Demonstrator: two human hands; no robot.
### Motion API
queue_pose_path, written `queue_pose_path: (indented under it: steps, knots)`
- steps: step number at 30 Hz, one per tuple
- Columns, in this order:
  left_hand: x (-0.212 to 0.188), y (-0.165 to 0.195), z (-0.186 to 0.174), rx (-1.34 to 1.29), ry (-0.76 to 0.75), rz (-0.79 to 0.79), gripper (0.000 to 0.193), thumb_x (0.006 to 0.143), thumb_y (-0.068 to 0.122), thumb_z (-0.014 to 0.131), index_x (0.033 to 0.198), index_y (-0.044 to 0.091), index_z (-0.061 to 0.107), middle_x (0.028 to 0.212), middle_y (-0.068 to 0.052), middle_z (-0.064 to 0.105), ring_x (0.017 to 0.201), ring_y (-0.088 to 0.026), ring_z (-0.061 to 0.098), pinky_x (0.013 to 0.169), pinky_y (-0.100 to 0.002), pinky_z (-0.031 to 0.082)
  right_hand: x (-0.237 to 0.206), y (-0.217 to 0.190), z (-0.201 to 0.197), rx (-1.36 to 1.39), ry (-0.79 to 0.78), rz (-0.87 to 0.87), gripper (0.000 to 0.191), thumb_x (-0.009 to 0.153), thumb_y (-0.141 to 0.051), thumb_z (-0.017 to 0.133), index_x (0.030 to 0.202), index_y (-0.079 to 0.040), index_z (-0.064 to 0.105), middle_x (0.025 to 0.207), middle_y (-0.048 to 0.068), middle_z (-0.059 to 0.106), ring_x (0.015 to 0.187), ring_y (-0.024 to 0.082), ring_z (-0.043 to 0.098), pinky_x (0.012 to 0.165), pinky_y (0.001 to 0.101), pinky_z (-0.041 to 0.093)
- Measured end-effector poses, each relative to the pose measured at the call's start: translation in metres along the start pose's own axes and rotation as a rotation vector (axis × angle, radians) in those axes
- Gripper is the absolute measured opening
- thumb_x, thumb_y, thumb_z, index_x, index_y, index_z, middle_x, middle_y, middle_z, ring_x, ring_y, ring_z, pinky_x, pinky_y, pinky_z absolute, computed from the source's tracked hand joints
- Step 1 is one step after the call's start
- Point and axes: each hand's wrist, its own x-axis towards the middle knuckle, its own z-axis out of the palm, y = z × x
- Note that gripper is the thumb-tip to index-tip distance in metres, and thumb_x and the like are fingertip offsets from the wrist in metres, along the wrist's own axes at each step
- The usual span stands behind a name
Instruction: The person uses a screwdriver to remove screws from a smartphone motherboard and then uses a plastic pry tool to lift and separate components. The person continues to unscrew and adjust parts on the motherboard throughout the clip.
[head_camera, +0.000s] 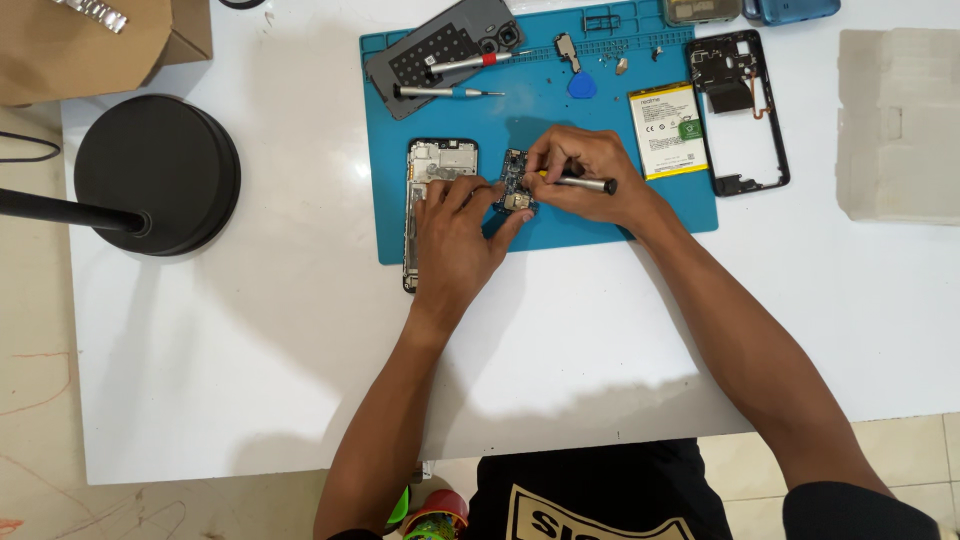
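Left hand (455, 235) flat, right hand (590, 170) pinching.

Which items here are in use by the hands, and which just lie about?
In use: circuit board, steadied by the left hand; metal screwdriver in the right hand; opened phone body; blue work mat.

Lying about: battery, black phone frame, blue pick, two spare screwdrivers, black lamp base.

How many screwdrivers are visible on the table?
3: one screwdriver in the right hand, two loose screwdrivers on the grey back cover. Others may be hidden.
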Motion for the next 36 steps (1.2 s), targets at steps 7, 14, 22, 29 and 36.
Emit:
queue_pose_path:
  steps: [7, 14, 22, 29, 36]
  knots:
    - [0.0001, -0.0008, -0.0004, -0.005, -0.018, -0.016, 0.041, 0.082, 0.040, 0.087, 0.103, 0.006, 0.078, 0.102, -0.002, 0.068, 0.099, -0.023, 0.056, 0.085, -0.040, 0.043, -0.0001, -0.0006, -0.0003, 0.020, -0.013, -0.005, 0.030, 0.089, -0.003, 0.080, 0.076, -0.007, 0.053, 0.097, 0.009, 0.072, 0.081, 0.010, 0.070, 0.061, 0.0209, 0.056]
    - [0.0005, -0.0007, 0.0003, 0.001, -0.008, -0.008, 0.041, 0.081, 0.040, 0.087, 0.103, 0.006, 0.078, 0.103, -0.002, 0.068, 0.100, -0.023, 0.057, 0.085, -0.040, 0.043, 0.0008, -0.0005, -0.0009, -0.006, -0.012, -0.013, 0.030, 0.088, -0.003, 0.080, 0.076, -0.007, 0.053, 0.097, 0.009, 0.072, 0.080, 0.010, 0.070, 0.058, 0.0212, 0.054]
    - [-0.0002, -0.0013, 0.0017, -0.002, -0.004, -0.010, 0.041, 0.081, 0.040, 0.088, 0.102, 0.007, 0.078, 0.102, -0.002, 0.068, 0.098, -0.023, 0.056, 0.085, -0.040, 0.043, 0.0000, 0.0000, 0.0004, 0.021, 0.000, -0.007, 0.031, 0.090, -0.004, 0.080, 0.076, -0.007, 0.053, 0.098, 0.008, 0.072, 0.082, 0.009, 0.071, 0.058, 0.0201, 0.055]
    - [-0.0005, -0.0029, 0.0026, -0.007, 0.001, 0.001, 0.042, 0.081, 0.040, 0.087, 0.103, 0.006, 0.079, 0.102, -0.002, 0.068, 0.098, -0.023, 0.056, 0.085, -0.040, 0.043, 0.0006, 0.0015, -0.0013, 0.051, -0.020, -0.010, 0.029, 0.089, -0.003, 0.080, 0.075, -0.007, 0.054, 0.097, 0.009, 0.072, 0.082, 0.009, 0.070, 0.059, 0.0207, 0.055]
    - [0.0000, -0.0010, 0.0013, -0.004, -0.003, -0.006, 0.042, 0.080, 0.041, 0.087, 0.101, 0.006, 0.078, 0.102, -0.002, 0.068, 0.098, -0.023, 0.056, 0.084, -0.040, 0.043, -0.0007, 0.0002, -0.0011, 0.030, -0.016, -0.016, 0.029, 0.091, -0.003, 0.079, 0.078, -0.006, 0.053, 0.098, 0.009, 0.072, 0.081, 0.008, 0.070, 0.060, 0.0204, 0.055]
